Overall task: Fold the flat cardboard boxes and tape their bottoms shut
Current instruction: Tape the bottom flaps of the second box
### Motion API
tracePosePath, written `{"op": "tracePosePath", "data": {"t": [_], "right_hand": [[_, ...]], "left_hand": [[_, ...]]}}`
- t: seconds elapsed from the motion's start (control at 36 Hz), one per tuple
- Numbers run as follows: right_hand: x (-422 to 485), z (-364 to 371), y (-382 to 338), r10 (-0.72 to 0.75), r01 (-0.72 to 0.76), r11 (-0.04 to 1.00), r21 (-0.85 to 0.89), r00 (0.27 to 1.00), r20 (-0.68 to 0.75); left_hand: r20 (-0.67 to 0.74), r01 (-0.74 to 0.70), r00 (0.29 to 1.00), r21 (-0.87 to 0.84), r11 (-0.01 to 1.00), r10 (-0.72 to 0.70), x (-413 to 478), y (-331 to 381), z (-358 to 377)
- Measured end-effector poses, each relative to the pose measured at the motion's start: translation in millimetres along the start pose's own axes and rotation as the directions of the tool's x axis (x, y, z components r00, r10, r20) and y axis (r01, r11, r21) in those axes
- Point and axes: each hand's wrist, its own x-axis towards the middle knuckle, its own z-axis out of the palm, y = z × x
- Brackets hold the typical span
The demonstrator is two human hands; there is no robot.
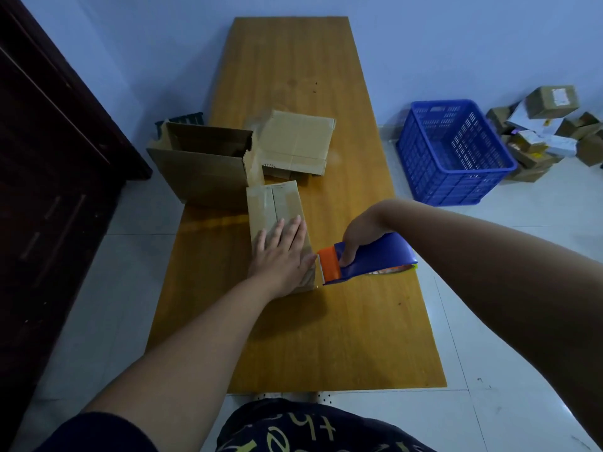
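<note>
1. While the left hand (280,256) presses flat, fingers straight, on the narrow box (274,203), the box lies on the table (359,321), long axis running away from the person, seam up
2. The right hand (360,236) grasps the tape dispenser (375,259), orange nose pointing left at the box's near end

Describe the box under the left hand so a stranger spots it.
On the long wooden table, look at the cardboard box nearest the person, beside the blue tape dispenser. Unlike the open-topped box and the squat box behind it, it is narrow, its centre seam facing up.
</note>
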Motion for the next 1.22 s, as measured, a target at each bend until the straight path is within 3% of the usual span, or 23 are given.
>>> {"op": "tracePosePath", "data": {"t": [0.47,0.81,1.22], "right_hand": [[7.4,6.6,-5.1,-0.035,0.034,0.999,-0.004,0.998,-0.057],[10.4,23.3,4.4,-0.013,0.023,0.987,0.161,0.998,-0.063],[-4.2,21.3,3.4,0.057,-0.046,0.979,0.198,0.997,-0.051]], "left_hand": [[0.004,-0.026,1.000,0.008,1.000,0.026,1.9,-2.1,0.1],[0.004,-0.046,0.999,0.004,0.999,0.046,0.3,-4.0,1.0],[0.032,-0.086,0.996,0.027,0.996,0.085,1.4,-3.7,-4.9]]}}
